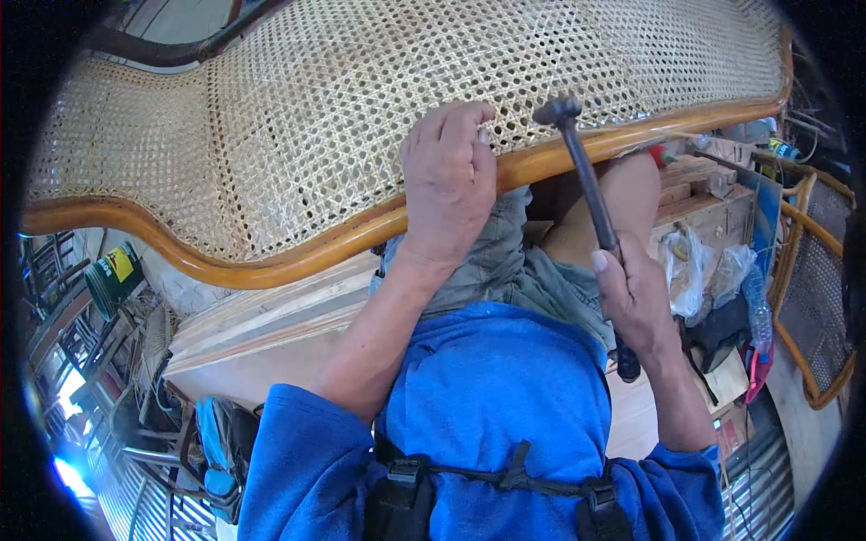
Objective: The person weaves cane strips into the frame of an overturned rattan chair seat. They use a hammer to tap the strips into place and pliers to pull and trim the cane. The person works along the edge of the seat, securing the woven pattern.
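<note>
Across the upper part of the view lies a curved panel of woven cane (361, 117), edged by a varnished wooden frame (343, 242). My left hand (446, 185) rests over this near edge, its fingers curled and pinched against the cane beside the wood. A small pale bit shows at the fingertips, but I cannot make out what it is. To the right, my right hand (639, 293) grips the dark handle of a hammer (588, 185). The hammer's head is raised near the frame, right of my left hand and apart from it.
Pale boards (271, 316) are stacked below the panel at left. Clear plastic bags (690, 270) and a plastic bottle (756, 302) sit at right, near another cane-and-wood piece (816, 279). A dark green container (114, 278) and a blue-black backpack (221, 451) stand at left.
</note>
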The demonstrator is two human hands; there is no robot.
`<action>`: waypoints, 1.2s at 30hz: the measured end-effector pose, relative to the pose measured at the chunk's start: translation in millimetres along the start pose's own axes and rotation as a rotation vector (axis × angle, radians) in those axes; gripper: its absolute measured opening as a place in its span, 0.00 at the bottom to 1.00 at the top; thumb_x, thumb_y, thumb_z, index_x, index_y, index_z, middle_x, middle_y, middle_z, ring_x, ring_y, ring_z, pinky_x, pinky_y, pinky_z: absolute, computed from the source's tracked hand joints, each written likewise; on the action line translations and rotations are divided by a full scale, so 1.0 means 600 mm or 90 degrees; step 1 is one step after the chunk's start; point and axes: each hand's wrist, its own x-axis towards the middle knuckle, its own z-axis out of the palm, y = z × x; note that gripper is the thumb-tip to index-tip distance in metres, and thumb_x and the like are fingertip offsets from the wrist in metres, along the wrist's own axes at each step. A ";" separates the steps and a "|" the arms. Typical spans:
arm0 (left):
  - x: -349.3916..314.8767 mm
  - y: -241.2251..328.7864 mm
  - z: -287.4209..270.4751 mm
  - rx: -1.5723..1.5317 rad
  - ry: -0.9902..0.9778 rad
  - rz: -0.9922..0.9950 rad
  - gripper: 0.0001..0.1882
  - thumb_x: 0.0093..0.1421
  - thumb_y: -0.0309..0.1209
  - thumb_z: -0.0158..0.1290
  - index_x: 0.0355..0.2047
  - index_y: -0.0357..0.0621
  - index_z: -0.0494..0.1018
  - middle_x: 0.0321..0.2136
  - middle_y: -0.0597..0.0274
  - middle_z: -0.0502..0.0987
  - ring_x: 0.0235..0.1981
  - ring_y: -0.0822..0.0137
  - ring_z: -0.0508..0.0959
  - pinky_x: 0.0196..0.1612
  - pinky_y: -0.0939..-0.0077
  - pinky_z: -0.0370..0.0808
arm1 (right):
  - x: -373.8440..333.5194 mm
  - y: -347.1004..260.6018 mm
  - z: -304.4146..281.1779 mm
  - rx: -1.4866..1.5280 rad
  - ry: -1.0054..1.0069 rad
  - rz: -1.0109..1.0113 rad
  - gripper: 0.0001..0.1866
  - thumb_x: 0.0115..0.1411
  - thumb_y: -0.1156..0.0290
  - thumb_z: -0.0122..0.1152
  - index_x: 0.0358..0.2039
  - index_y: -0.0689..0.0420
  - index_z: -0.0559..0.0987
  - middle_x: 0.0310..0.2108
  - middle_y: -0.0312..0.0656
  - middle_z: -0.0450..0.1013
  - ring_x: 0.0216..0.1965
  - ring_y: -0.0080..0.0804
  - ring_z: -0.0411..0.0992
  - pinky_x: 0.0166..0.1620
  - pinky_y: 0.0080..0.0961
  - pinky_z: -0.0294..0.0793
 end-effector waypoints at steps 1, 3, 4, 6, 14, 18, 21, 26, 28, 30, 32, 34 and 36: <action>-0.001 -0.002 0.000 0.004 0.001 0.005 0.10 0.53 0.20 0.46 0.37 0.40 0.71 0.34 0.53 0.73 0.38 0.56 0.73 0.43 0.66 0.69 | -0.002 -0.002 0.002 0.007 0.001 -0.007 0.14 0.61 0.61 0.51 0.31 0.61 0.68 0.16 0.47 0.63 0.18 0.41 0.65 0.25 0.33 0.65; -0.004 0.001 -0.005 0.006 -0.015 -0.013 0.10 0.53 0.20 0.46 0.37 0.39 0.71 0.34 0.53 0.73 0.38 0.56 0.73 0.44 0.66 0.69 | -0.005 -0.008 0.002 0.019 0.008 -0.022 0.14 0.61 0.61 0.50 0.31 0.62 0.68 0.17 0.48 0.64 0.18 0.42 0.64 0.26 0.34 0.65; -0.003 0.003 -0.006 0.006 -0.022 -0.019 0.10 0.53 0.20 0.46 0.37 0.39 0.71 0.35 0.53 0.73 0.38 0.56 0.73 0.44 0.66 0.69 | -0.009 -0.008 0.002 0.013 0.022 -0.053 0.14 0.61 0.61 0.50 0.31 0.62 0.68 0.17 0.48 0.64 0.18 0.43 0.65 0.25 0.35 0.65; -0.002 0.005 -0.004 -0.003 -0.013 -0.026 0.10 0.53 0.20 0.46 0.37 0.39 0.71 0.35 0.52 0.73 0.39 0.56 0.73 0.44 0.66 0.69 | -0.016 -0.006 0.004 0.000 0.048 -0.115 0.15 0.61 0.61 0.50 0.31 0.62 0.68 0.17 0.49 0.65 0.18 0.45 0.66 0.25 0.35 0.65; -0.005 0.001 -0.005 -0.014 0.007 -0.021 0.11 0.54 0.18 0.44 0.37 0.38 0.70 0.35 0.52 0.73 0.38 0.57 0.73 0.44 0.67 0.70 | -0.010 -0.001 0.009 -0.042 -0.010 -0.041 0.17 0.61 0.59 0.48 0.32 0.63 0.68 0.23 0.59 0.67 0.28 0.58 0.68 0.32 0.44 0.65; -0.004 0.000 -0.001 -0.044 0.016 -0.038 0.11 0.54 0.17 0.43 0.37 0.38 0.70 0.34 0.52 0.72 0.38 0.58 0.73 0.44 0.69 0.70 | 0.010 0.009 0.016 -0.140 -0.019 -0.060 0.16 0.61 0.60 0.48 0.33 0.62 0.69 0.21 0.52 0.65 0.23 0.45 0.67 0.30 0.34 0.66; -0.001 -0.001 -0.003 -0.044 0.013 -0.050 0.11 0.54 0.17 0.43 0.38 0.37 0.70 0.34 0.53 0.72 0.38 0.59 0.73 0.44 0.71 0.70 | 0.000 0.012 0.013 -0.141 -0.015 -0.082 0.17 0.62 0.59 0.48 0.33 0.63 0.69 0.20 0.52 0.65 0.23 0.44 0.67 0.30 0.35 0.66; -0.011 -0.004 -0.005 -0.081 0.042 -0.054 0.10 0.58 0.19 0.41 0.39 0.36 0.69 0.34 0.55 0.72 0.39 0.64 0.72 0.45 0.73 0.69 | -0.003 -0.004 0.017 -0.095 -0.017 -0.059 0.17 0.62 0.59 0.47 0.32 0.63 0.69 0.21 0.53 0.66 0.25 0.49 0.68 0.32 0.37 0.67; -0.009 -0.006 -0.008 -0.080 0.050 -0.072 0.10 0.60 0.21 0.40 0.40 0.37 0.69 0.34 0.57 0.72 0.39 0.66 0.72 0.46 0.74 0.68 | 0.007 0.004 0.021 -0.127 -0.029 -0.054 0.16 0.61 0.59 0.49 0.33 0.62 0.70 0.22 0.53 0.67 0.26 0.50 0.69 0.32 0.37 0.67; 0.002 -0.002 -0.014 -0.222 0.051 -0.182 0.10 0.60 0.21 0.41 0.41 0.38 0.69 0.34 0.59 0.72 0.39 0.68 0.72 0.46 0.75 0.68 | -0.001 0.015 0.025 -0.142 -0.018 -0.084 0.16 0.60 0.58 0.51 0.35 0.60 0.71 0.23 0.53 0.69 0.27 0.50 0.70 0.33 0.37 0.68; 0.009 -0.004 -0.030 -0.415 0.057 -0.289 0.10 0.60 0.22 0.42 0.41 0.38 0.70 0.34 0.62 0.71 0.39 0.70 0.71 0.46 0.77 0.67 | -0.024 0.019 0.038 -0.146 -0.065 -0.168 0.14 0.58 0.59 0.54 0.33 0.59 0.71 0.25 0.53 0.69 0.29 0.49 0.70 0.34 0.40 0.68; 0.018 -0.017 -0.064 -0.668 0.061 -0.382 0.10 0.60 0.23 0.43 0.41 0.39 0.70 0.33 0.64 0.71 0.38 0.73 0.70 0.45 0.80 0.66 | -0.032 0.018 0.057 -0.132 -0.074 -0.264 0.13 0.56 0.60 0.56 0.32 0.57 0.71 0.26 0.51 0.69 0.31 0.49 0.71 0.35 0.40 0.68; 0.019 0.006 -0.072 -0.403 0.058 -0.270 0.08 0.60 0.24 0.44 0.38 0.38 0.70 0.33 0.65 0.72 0.36 0.75 0.70 0.42 0.81 0.66 | -0.037 0.018 0.071 -0.122 -0.045 -0.353 0.11 0.56 0.62 0.56 0.33 0.56 0.72 0.25 0.48 0.69 0.33 0.48 0.70 0.36 0.39 0.69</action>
